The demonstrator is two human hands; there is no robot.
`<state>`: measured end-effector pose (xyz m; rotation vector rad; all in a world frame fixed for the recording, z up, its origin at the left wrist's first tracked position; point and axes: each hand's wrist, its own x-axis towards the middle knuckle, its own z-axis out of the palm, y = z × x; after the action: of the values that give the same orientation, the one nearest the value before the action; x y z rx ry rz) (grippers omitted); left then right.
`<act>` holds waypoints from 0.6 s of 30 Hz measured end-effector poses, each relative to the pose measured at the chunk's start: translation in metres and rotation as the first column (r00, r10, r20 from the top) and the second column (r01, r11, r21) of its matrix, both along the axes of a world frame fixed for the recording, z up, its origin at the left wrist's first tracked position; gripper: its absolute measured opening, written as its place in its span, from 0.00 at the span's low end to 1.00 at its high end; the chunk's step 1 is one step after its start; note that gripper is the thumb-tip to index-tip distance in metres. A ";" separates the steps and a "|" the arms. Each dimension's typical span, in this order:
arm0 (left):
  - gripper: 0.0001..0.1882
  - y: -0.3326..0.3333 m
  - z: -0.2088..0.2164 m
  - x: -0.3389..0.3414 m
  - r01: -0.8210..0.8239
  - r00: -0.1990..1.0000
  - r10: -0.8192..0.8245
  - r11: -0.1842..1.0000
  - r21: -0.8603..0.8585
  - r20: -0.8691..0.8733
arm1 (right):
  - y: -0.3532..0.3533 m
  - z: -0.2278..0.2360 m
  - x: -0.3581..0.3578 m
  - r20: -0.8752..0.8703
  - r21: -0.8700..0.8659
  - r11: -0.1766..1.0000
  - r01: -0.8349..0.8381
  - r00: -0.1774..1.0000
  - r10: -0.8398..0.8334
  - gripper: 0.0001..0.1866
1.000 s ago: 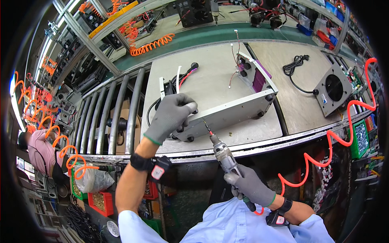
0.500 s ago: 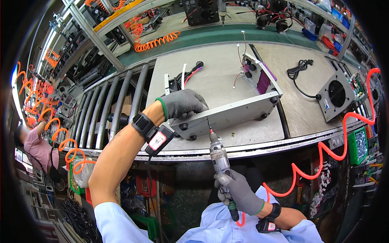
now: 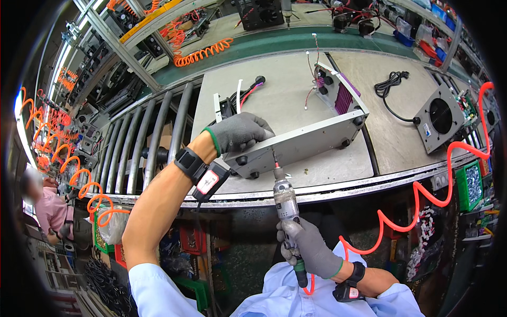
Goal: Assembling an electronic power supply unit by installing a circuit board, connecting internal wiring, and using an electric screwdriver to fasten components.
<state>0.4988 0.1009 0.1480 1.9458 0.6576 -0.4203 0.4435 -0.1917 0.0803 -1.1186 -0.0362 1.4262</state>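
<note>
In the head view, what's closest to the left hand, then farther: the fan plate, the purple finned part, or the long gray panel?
1. Long gray panel, right at the left hand.
2. Purple finned part, off to the right.
3. Fan plate, farther right still.

Bright, even light falls on the pale tabletop [image 3: 285, 79], with a glowing white light strip [image 3: 20, 117] at far left and gleaming highlights along the metal rollers [image 3: 158, 140], while the floor [image 3: 243, 259] below is dim. Fisheye distortion bends straight edges toward black corners. The power screwdriver [image 3: 285, 198] looks fairly crisp; a co-worker's head [image 3: 33, 184] is blurred.
</note>
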 end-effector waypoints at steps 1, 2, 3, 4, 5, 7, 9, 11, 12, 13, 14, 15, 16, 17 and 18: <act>0.11 0.000 0.001 0.002 0.027 1.000 -0.027 0.999 0.021 0.000 | 0.000 0.000 0.000 0.005 -0.019 1.000 0.013 1.000 -0.013 0.17; 0.11 0.000 0.001 0.003 0.024 1.000 -0.024 0.999 0.023 -0.005 | 0.000 0.000 0.000 0.007 0.005 1.000 0.001 1.000 -0.001 0.17; 0.11 0.000 0.002 0.005 0.032 0.999 -0.032 0.999 -0.017 -0.030 | -0.001 0.001 0.001 0.009 0.008 1.000 0.005 1.000 -0.005 0.17; 0.11 0.000 0.003 0.007 0.038 0.998 -0.041 0.998 -0.056 -0.054 | -0.002 0.002 0.003 0.007 -0.004 1.000 0.012 1.000 -0.012 0.17; 0.11 0.000 0.003 0.008 0.041 0.998 -0.043 0.998 -0.053 -0.052 | -0.003 0.003 0.005 0.014 0.016 1.000 0.012 1.000 -0.012 0.17; 0.10 0.000 0.004 0.009 0.073 0.993 -0.068 0.996 0.051 -0.093 | -0.005 0.006 0.011 0.008 -0.002 1.000 0.010 1.000 -0.010 0.19; 0.09 0.000 0.002 0.010 0.070 0.994 -0.063 0.995 0.076 -0.090 | -0.010 0.009 0.020 0.048 -0.013 1.000 -0.022 0.999 0.022 0.19; 0.09 -0.001 0.001 0.009 0.078 0.994 -0.070 0.992 0.097 -0.084 | -0.013 0.011 0.024 0.095 -0.078 0.996 -0.050 0.994 0.057 0.20; 0.08 0.000 0.000 0.010 0.097 0.993 -0.090 0.991 0.090 -0.074 | -0.013 0.011 0.025 0.088 -0.031 0.998 -0.056 0.994 0.059 0.20; 0.08 0.000 0.000 0.010 0.116 0.992 -0.110 0.989 0.091 -0.069 | -0.014 0.011 0.024 0.082 -0.029 0.998 -0.056 0.995 0.058 0.19; 0.08 0.000 0.000 0.011 0.121 0.991 -0.116 0.989 0.088 -0.067 | -0.013 0.010 0.023 0.068 -0.027 0.998 -0.061 0.996 0.063 0.18; 0.08 0.000 0.000 0.011 0.109 0.992 -0.103 0.992 0.069 -0.074 | -0.013 0.010 0.022 0.073 -0.020 0.998 -0.054 0.996 0.055 0.18; 0.08 0.000 0.000 0.012 0.107 0.992 -0.103 0.993 0.052 -0.078 | -0.013 0.009 0.021 0.078 0.000 0.998 -0.060 0.995 0.060 0.19; 0.08 0.001 0.000 0.012 0.094 0.992 -0.089 0.994 0.054 -0.085 | -0.013 0.008 0.021 0.082 0.019 0.998 -0.067 0.995 0.065 0.21; 0.08 0.001 -0.001 0.012 0.087 0.992 -0.083 0.995 0.045 -0.100 | -0.013 0.007 0.021 0.078 0.022 0.998 -0.065 0.995 0.063 0.21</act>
<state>0.5106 0.1021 0.1474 2.0147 0.6545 -0.5600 0.4640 -0.2047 0.0877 -1.1606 -0.1454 1.4347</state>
